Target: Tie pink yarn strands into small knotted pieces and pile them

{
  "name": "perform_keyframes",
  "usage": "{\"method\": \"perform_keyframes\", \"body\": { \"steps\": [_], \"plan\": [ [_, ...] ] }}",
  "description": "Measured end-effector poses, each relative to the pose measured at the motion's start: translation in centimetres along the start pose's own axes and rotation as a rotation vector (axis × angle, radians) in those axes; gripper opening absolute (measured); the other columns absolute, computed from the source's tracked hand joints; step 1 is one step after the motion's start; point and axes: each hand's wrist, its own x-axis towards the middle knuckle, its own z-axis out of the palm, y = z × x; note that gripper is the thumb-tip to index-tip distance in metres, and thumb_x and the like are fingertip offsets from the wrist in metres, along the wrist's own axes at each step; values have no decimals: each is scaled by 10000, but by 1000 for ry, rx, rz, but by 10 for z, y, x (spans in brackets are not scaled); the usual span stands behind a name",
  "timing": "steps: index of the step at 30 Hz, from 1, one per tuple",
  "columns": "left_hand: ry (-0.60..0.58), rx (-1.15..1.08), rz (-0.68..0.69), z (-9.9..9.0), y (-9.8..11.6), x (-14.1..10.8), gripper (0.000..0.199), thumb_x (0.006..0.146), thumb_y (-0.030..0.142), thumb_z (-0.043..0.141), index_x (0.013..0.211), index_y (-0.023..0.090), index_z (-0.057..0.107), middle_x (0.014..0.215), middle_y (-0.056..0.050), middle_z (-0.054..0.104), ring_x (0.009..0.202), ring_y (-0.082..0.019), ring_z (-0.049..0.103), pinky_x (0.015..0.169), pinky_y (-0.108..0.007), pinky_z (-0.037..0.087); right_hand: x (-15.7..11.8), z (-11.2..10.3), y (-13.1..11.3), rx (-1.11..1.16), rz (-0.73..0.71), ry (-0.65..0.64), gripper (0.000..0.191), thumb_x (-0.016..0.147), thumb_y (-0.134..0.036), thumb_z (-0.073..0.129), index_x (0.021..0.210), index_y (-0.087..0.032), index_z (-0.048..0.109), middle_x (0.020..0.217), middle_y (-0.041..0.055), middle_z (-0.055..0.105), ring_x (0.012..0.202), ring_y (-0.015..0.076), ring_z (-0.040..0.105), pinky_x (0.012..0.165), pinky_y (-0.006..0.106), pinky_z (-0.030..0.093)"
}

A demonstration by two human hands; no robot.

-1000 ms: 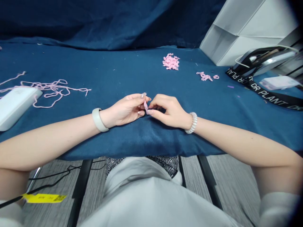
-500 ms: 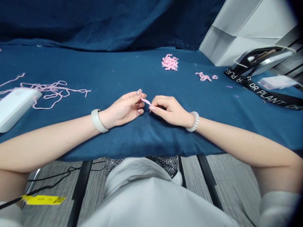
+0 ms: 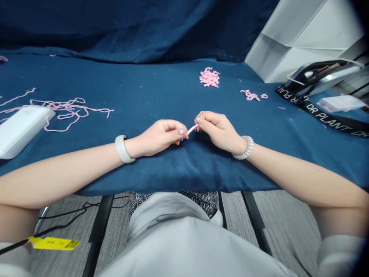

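Between my two hands a short bit of pink yarn (image 3: 192, 129) is stretched, slanting up to the right. My left hand (image 3: 163, 137) pinches its lower end between thumb and fingers, and a pale band sits on that wrist. At the upper end, my right hand (image 3: 218, 130) is closed on the yarn, thumb against the fingertips; a coiled bracelet is on this wrist. The rest of the yarn is hidden inside the fingers. Both hands are just above the blue cloth (image 3: 144, 100) near its front edge.
Loose pink yarn (image 3: 69, 109) lies at the left beside a white box-like object (image 3: 24, 130). Farther back are a pink yarn pile (image 3: 210, 77) and a few small loops (image 3: 251, 95). White boxes (image 3: 305, 42) and a black lettered strap (image 3: 323, 115) occupy the right.
My left hand has turned over from palm up to knuckles up and moved right. The right hand has shifted right and slightly up; the yarn now slants the other way.
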Motion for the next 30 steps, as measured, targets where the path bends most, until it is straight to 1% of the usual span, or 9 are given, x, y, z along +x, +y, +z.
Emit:
{"method": "perform_keyframes", "body": {
  "steps": [3, 7, 10, 14, 17, 20, 25, 27, 30],
  "plan": [
    [-86, 321, 124, 1, 2, -2, 227, 824, 324, 671, 700, 134, 659, 741, -20, 599, 669, -91, 534, 661, -230, 432, -1, 2, -2, 4, -13, 15, 335, 928, -354, 469, 665, -154, 526, 666, 6, 519, 631, 107, 476, 646, 254, 381],
    [-90, 627, 316, 5, 8, -7, 153, 831, 260, 656, 735, 147, 693, 852, -44, 635, 780, -117, 596, 748, -241, 468, -1, 4, -2, -41, -25, -9, 359, 923, -330, 468, 609, -156, 485, 639, 3, 509, 604, 99, 457, 620, 251, 371],
    [-114, 722, 402, 6, 7, -10, 126, 841, 236, 643, 762, 161, 706, 885, -55, 679, 843, -139, 642, 794, -255, 496, -1, 4, -2, -71, -12, -29, 370, 921, -326, 473, 594, -153, 479, 623, 2, 514, 585, 92, 447, 608, 246, 367],
    [-160, 788, 482, 7, 5, -13, 108, 850, 207, 629, 791, 173, 712, 949, -63, 724, 929, -158, 681, 859, -261, 519, 0, 4, -4, -83, -16, -71, 375, 931, -343, 479, 622, -142, 548, 653, 15, 557, 612, 96, 487, 640, 247, 385],
    [-156, 867, 565, 8, 4, -15, 107, 850, 191, 626, 800, 176, 719, 949, -65, 729, 919, -154, 689, 845, -247, 529, 1, 4, -5, -91, -11, -89, 409, 936, -391, 476, 627, -139, 559, 653, 11, 546, 614, 93, 475, 639, 246, 375],
    [-99, 967, 659, 10, 5, -17, 92, 841, 202, 641, 816, 174, 724, 941, -72, 715, 906, -149, 679, 830, -248, 532, 2, 4, -3, -34, 57, -48, 471, 941, -483, 434, 634, -142, 538, 625, 3, 521, 605, 94, 459, 625, 245, 365],
    [51, 1091, 742, 10, 6, -18, 87, 826, 229, 665, 788, 180, 726, 994, -83, 666, 983, -173, 639, 883, -306, 513, 3, 3, 0, 182, 114, 26, 517, 905, -578, 438, 635, -147, 533, 616, 7, 513, 604, 101, 465, 627, 246, 386],
    [109, 1101, 763, 10, 6, -18, 75, 814, 223, 677, 784, 180, 731, 1050, -93, 652, 1006, -184, 623, 899, -334, 505, 1, 5, -2, 220, 123, -7, 497, 878, -583, 487, 658, -143, 558, 632, 10, 525, 613, 103, 471, 628, 244, 390],
    [170, 1114, 759, 8, 5, -17, 68, 809, 232, 679, 795, 204, 739, 1157, -97, 621, 1082, -213, 591, 928, -385, 494, -1, 8, -9, 226, 149, -118, 442, 833, -560, 571, 736, -131, 613, 710, 26, 579, 658, 109, 494, 650, 244, 403]
  ]
}}
